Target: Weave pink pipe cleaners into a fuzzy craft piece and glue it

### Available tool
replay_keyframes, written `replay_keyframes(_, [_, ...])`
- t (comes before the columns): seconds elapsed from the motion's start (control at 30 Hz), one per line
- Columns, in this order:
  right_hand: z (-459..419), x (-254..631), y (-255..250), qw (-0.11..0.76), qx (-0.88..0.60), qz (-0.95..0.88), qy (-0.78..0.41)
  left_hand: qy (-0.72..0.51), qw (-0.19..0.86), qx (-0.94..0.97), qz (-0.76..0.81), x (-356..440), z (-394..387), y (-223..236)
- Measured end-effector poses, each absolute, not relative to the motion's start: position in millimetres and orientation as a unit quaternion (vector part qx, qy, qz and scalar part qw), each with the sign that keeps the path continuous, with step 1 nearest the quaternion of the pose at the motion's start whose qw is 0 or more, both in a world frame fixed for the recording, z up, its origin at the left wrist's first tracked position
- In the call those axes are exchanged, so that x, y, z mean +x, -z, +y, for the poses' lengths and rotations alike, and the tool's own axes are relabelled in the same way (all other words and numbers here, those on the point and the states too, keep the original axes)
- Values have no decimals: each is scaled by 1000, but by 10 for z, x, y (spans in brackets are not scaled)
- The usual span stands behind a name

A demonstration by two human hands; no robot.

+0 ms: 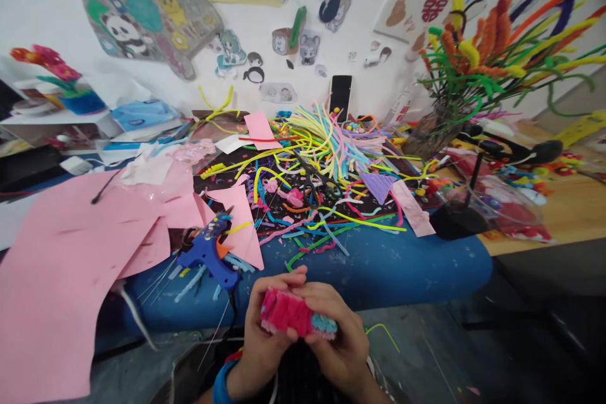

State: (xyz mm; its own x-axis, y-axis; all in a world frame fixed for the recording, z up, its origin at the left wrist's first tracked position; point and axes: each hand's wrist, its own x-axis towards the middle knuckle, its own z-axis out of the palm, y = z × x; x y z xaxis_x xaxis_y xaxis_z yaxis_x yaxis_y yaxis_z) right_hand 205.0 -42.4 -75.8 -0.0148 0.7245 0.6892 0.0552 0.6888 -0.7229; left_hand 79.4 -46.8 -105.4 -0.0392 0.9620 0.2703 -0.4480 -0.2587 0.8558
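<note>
Between both hands, just in front of the table's edge, is a small fuzzy block of pipe cleaners (pixel 288 310), bright pink over most of its face, with light blue and pale pink at the right end. My left hand (pixel 265 322) has its fingers closed round the left end. Round the right end, my right hand (pixel 334 322) is closed too, fingers over the top and thumb below. The back and underside of the block are hidden. A blue hot glue gun (pixel 208 255) lies on the table to the left of my hands.
Loose pipe cleaners (pixel 326 145) and scissors (pixel 310 180) cover the middle of the blue-covered table (pixel 379 271). Pink sheets (pixel 61 278) hang over its left front edge. A vase of coloured stems (pixel 428 129) stands at right, behind a black stand (pixel 461 218). A phone (pixel 339 98) leans on the wall.
</note>
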Motion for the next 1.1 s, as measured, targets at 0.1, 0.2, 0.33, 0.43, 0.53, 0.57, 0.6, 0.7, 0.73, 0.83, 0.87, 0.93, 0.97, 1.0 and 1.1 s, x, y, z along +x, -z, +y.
replay_keyframes(0.1, [-434,2054,758,639,-367,-599,-313,-631,578,427,293,769,-457,1084])
replay_keyframes(0.2, [-423,2093,747,635,-417,-549,-347,-605,602,415,314,723,-428,1088])
replay_keyframes(0.33, [-431,2107,743,618,-446,-501,-409,-590,586,405,380,695,-392,1035])
replay_keyframes(0.43, [-477,2066,773,613,-465,-482,-419,-599,566,397,403,719,-384,987])
replay_keyframes(0.53, [-516,2022,805,624,-482,-486,-376,-612,544,396,415,742,-387,945])
replay_keyframes(0.57, [-522,2015,808,628,-487,-491,-357,-612,541,399,416,742,-388,933])
replay_keyframes(0.6, [-524,2013,804,629,-490,-498,-341,-609,543,407,411,737,-387,922])
replay_keyframes(0.7, [-513,2039,771,621,-485,-523,-324,-595,565,432,374,698,-376,910])
replay_keyframes(0.73, [-508,2054,760,616,-481,-532,-326,-593,571,437,363,683,-372,914])
replay_keyframes(0.83, [-494,2093,753,603,-471,-559,-320,-596,570,437,358,648,-365,938])
replay_keyframes(0.87, [-492,2101,761,602,-469,-566,-313,-598,565,437,362,643,-365,944])
replay_keyframes(0.93, [-495,2104,785,605,-461,-577,-298,-603,553,441,369,642,-369,945])
replay_keyframes(0.97, [-498,2099,798,607,-454,-583,-292,-608,545,442,371,645,-372,940])
replay_keyframes(1.0, [-504,2091,812,612,-446,-588,-285,-614,538,442,371,651,-376,932])
replay_keyframes(1.1, [-532,2050,852,627,-429,-598,-256,-633,518,441,369,677,-397,916])
